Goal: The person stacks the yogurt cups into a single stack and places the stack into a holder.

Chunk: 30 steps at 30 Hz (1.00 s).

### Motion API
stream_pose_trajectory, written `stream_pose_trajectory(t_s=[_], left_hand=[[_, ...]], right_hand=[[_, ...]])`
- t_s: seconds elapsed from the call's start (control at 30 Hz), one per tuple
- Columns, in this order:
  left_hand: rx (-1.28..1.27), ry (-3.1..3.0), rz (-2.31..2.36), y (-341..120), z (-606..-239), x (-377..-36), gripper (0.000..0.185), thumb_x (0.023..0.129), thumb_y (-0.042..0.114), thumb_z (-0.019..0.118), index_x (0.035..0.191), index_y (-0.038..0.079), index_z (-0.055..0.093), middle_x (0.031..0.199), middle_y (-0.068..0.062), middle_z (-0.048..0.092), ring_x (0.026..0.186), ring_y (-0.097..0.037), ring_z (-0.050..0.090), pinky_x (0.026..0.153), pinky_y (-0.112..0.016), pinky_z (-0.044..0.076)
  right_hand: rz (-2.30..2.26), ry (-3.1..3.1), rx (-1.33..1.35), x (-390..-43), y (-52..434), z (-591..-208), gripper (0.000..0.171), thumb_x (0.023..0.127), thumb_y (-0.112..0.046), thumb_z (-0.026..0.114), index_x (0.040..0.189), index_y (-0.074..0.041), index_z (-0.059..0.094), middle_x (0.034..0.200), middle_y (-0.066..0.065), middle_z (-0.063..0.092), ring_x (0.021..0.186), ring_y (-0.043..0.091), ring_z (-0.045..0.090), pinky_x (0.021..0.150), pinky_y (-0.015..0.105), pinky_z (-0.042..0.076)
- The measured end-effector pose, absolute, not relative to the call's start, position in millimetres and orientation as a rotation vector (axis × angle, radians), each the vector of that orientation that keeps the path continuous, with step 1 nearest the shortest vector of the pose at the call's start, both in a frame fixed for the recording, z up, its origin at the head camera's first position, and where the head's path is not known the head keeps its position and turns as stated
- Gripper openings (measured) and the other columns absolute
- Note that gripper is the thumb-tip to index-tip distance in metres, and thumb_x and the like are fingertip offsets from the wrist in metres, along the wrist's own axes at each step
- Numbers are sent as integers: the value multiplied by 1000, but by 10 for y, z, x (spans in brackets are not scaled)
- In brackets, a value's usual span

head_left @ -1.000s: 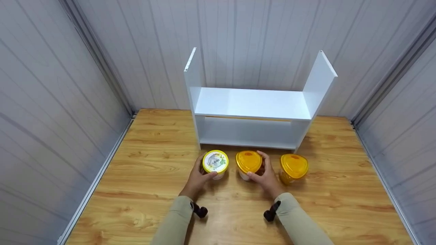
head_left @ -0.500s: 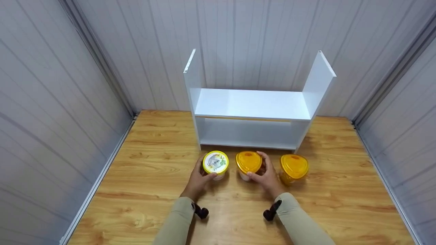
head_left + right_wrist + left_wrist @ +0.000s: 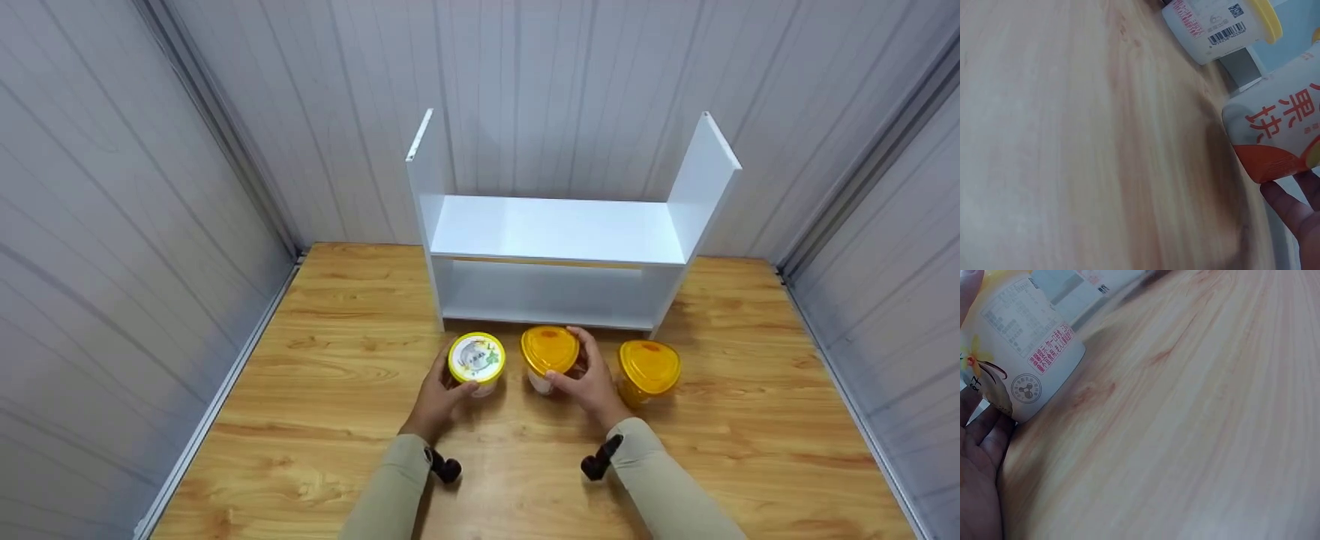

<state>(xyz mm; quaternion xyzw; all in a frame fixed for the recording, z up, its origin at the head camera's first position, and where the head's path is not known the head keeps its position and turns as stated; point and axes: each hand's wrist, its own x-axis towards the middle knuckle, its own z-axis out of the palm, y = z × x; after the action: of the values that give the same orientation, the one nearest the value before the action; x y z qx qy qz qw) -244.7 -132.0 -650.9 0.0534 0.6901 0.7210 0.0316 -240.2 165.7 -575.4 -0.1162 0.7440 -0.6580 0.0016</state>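
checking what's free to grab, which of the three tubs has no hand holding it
The rightmost orange-lidded tub; the left hand holds the yellow-rimmed tub, and the right hand the middle tub.

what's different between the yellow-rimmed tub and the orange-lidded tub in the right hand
The yellow-rimmed tub has a round, white printed top; the orange-lidded tub has a rounded-triangular orange one. The yellow-rimmed tub's side shows a flower; the orange-lidded tub's shows big red characters. The left hand holds the yellow-rimmed tub, the right hand the orange-lidded tub. Both are lidded, with pale printed sides.
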Motion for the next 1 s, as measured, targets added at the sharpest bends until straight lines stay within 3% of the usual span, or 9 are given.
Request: stream_pose_trajectory(t_s=[0.37, 0.53, 0.67, 0.83, 1.0], left_hand=[[179, 2138, 2230, -1301, -6513, -2425, 97, 86, 6, 80, 162, 13, 21, 163, -16, 29, 147, -32, 32, 115, -41, 37], [194, 2107, 2246, -1311, -6427, -2382, 98, 84, 6, 81, 162, 10, 22, 163, -19, 28, 147, -35, 31, 116, -43, 36], [216, 2097, 2265, -1311, -6278, -2315, 97, 83, 9, 83, 161, 8, 24, 162, -20, 29, 147, -36, 32, 117, -44, 34], [252, 2102, 2279, -1304, -6211, -2280, 96, 83, 8, 83, 159, 2, 24, 159, -24, 32, 145, -39, 33, 118, -48, 32], [260, 2127, 2279, -1298, -6224, -2288, 93, 82, 7, 83, 159, 5, 29, 158, -22, 35, 144, -38, 35, 119, -49, 30]], right_hand=[[-2052, 2294, -325, -2422, 1646, -5536, 90, 82, -9, 84, 154, -3, 31, 147, 18, 46, 128, 32, 51, 108, 46, 43], [-2041, 2318, -316, -2538, 1646, -5659, 89, 82, -11, 85, 154, -10, 33, 149, 16, 44, 132, 33, 49, 113, 49, 40], [-2031, 2340, -326, -2606, 1641, -5739, 86, 82, -16, 86, 152, -20, 36, 147, 11, 46, 128, 31, 51, 110, 49, 43], [-2054, 2325, -386, -2633, 1615, -5686, 84, 81, -17, 87, 149, -22, 38, 141, 10, 51, 122, 31, 56, 103, 49, 49], [-2031, 2311, -385, -2656, 1573, -5572, 85, 82, -15, 86, 150, -23, 37, 142, 10, 50, 124, 30, 54, 105, 48, 47]])
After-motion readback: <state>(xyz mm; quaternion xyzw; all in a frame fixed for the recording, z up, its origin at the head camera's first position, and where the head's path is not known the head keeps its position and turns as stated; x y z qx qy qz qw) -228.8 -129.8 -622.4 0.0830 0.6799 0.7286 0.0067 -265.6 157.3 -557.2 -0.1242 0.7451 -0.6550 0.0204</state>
